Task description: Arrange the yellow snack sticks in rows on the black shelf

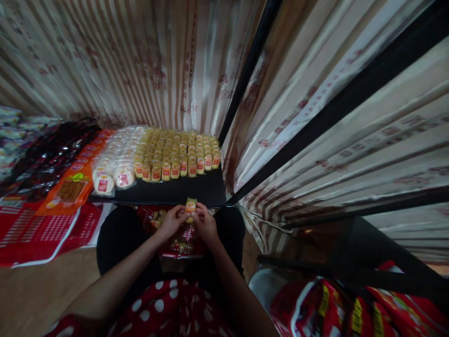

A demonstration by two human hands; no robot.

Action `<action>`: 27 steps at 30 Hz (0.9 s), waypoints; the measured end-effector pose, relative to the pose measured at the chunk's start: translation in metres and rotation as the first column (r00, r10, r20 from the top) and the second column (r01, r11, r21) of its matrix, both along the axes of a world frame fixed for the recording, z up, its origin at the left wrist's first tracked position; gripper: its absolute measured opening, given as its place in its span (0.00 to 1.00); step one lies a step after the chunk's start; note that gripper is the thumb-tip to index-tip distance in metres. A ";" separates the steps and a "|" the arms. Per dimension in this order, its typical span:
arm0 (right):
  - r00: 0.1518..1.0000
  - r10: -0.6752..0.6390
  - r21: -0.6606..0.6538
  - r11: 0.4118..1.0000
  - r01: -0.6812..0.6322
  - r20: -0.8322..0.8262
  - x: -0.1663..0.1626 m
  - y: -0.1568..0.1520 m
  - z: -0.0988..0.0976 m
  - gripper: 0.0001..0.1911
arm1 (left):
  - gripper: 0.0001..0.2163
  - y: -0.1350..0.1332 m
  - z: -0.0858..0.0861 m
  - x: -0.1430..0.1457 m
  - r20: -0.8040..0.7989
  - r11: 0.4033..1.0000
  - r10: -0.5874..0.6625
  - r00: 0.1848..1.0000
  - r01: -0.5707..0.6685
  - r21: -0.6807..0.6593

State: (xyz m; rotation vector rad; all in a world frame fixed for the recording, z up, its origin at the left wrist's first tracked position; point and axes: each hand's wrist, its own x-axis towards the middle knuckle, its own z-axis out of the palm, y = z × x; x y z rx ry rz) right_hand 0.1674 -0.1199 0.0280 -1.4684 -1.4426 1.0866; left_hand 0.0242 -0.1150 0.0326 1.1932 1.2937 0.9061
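Note:
My left hand [172,221] and my right hand [205,224] meet just below the front edge of a black shelf board [182,191]. Together they pinch one small yellow wrapped snack pack [191,205] with a red label, held upright between the fingertips. Under my hands, on my lap, lies a red bag [175,245] with more of the small packs in it. On the board stand several rows of the same yellow packs [177,152]. Left of them sit rows of round white packs [115,161] with red labels.
Orange snack packets [72,187] and dark packets [49,159] lie left of the board. Red printed packaging [35,229] covers the lower left. Striped curtains hang behind and to the right, crossed by black frame bars [245,79]. Red and yellow bags [351,309] sit at the lower right.

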 end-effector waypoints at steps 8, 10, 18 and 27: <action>0.953 -0.149 0.112 0.986 0.123 0.262 0.009 0.027 0.020 0.24 | 0.11 0.042 0.012 0.030 -0.127 0.988 0.057 0.990 -0.038 0.149; 0.937 -0.203 0.174 0.972 0.158 0.284 0.009 0.036 0.024 0.25 | 0.10 0.052 0.017 0.040 -0.224 0.980 0.116 0.968 -0.075 0.182; 0.879 -0.414 0.403 0.865 0.299 0.235 0.005 0.061 0.018 0.29 | 0.09 0.093 0.041 0.072 -0.466 0.968 0.176 0.867 -0.068 0.240; 0.852 -0.408 0.481 0.848 0.222 0.328 0.018 0.098 0.004 0.29 | 0.13 0.131 0.053 0.093 -0.655 0.977 0.190 0.731 -0.073 0.202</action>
